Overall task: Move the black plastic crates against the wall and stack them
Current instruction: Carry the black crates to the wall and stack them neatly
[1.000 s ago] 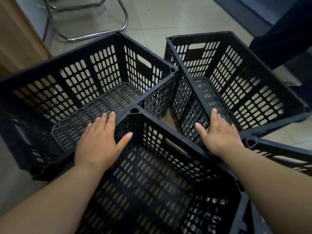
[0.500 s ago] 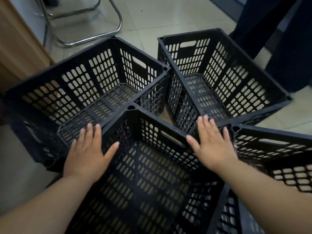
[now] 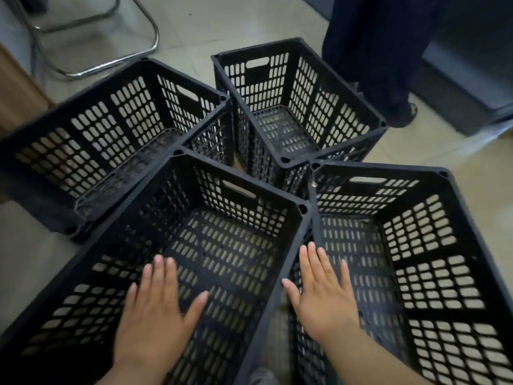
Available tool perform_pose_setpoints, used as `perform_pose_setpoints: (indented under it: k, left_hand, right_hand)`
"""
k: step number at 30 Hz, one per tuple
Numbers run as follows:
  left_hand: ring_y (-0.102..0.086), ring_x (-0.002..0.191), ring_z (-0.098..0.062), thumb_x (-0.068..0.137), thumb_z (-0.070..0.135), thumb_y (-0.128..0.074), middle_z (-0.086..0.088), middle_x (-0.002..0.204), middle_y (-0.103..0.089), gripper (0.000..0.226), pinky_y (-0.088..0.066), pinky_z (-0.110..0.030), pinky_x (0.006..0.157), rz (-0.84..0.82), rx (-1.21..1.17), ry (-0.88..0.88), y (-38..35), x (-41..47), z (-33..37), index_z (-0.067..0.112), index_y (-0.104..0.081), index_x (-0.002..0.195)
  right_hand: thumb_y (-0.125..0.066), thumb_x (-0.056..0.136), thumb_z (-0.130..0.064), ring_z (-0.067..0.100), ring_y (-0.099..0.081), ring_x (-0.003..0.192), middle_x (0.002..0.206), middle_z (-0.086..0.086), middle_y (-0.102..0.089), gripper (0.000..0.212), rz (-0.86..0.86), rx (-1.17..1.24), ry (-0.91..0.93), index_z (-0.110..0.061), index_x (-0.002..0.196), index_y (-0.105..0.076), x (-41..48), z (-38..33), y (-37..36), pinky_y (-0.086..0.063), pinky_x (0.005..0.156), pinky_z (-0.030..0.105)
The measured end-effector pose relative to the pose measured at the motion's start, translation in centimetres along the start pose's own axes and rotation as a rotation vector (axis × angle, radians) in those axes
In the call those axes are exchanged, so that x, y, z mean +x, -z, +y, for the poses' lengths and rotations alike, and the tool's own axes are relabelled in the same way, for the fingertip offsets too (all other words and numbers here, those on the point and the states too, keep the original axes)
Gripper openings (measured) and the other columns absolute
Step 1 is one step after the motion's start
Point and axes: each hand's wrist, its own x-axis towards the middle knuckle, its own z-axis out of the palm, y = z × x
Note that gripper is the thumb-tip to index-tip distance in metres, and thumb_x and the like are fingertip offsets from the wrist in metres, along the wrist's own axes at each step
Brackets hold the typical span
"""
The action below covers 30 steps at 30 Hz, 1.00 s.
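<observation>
Four black plastic crates stand upright and unstacked on the tiled floor (image 3: 222, 23), clustered so that their corners nearly meet in the middle. The near crate (image 3: 241, 209) sits directly below the camera, and the right crate (image 3: 430, 245) stands just beside it, their long sides almost touching. The left crate (image 3: 116, 129) lies farther back at an angle, and the far crate (image 3: 305, 87) is behind the meeting point. The left hand (image 3: 155, 315) is open, palm down with fingers straight and slightly spread, held over the inside of the near crate; contact with it cannot be told. The right hand (image 3: 322, 295) is likewise open and flat, over the narrow gap where the near crate's right rim meets the right crate's wall. A chrome chair frame (image 3: 133, 55) stands on the floor beyond the left crate, and a person's dark trouser leg (image 3: 374, 51) is near the far crate.
</observation>
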Motion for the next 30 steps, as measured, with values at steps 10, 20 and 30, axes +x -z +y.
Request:
perform_pose_setpoints:
  k: [10, 20, 30]
  left_hand:
    - [-0.036, 0.125, -0.021, 0.089, 0.068, -0.015, -0.010, 0.135, -0.052, 0.083, -0.006, -0.032, 0.109, -0.104, -0.094, -0.314, -3.8, -5.9, 10.8, 0.004, -0.048, 0.131]
    - [0.037, 0.134, -0.016, 0.076, 0.071, 0.014, -0.003, 0.150, 0.030, 0.086, 0.021, -0.033, 0.108, 0.214, -0.051, -0.402, -9.2, -6.6, 23.0, 0.020, 0.016, 0.145]
    - [-0.011, 0.141, -0.018, 0.091, 0.065, -0.022, -0.012, 0.150, -0.029, 0.079, -0.007, -0.039, 0.112, 0.274, 0.019, -0.348, -10.7, -6.7, 22.9, 0.007, -0.032, 0.142]
  right_hand:
    - [0.036, 0.057, -0.068, 0.003, 0.037, 0.125, 0.139, -0.013, 0.040, 0.084, 0.020, 0.018, -0.185, -0.028, 0.131, 0.035, -5.4, 10.0, -1.1, 0.036, 0.097, 0.038]
    - [-0.003, 0.090, -0.057, 0.013, 0.025, 0.139, 0.151, -0.004, 0.030, 0.066, 0.106, -0.104, -0.367, -0.027, 0.142, 0.023, -4.6, 27.1, -0.3, 0.011, 0.115, 0.045]
    - [0.005, 0.086, -0.054, 0.013, 0.021, 0.139, 0.144, -0.002, 0.031, 0.066, 0.218, -0.092, -0.317, -0.023, 0.140, 0.027, -4.2, 30.6, -1.6, 0.008, 0.115, 0.041]
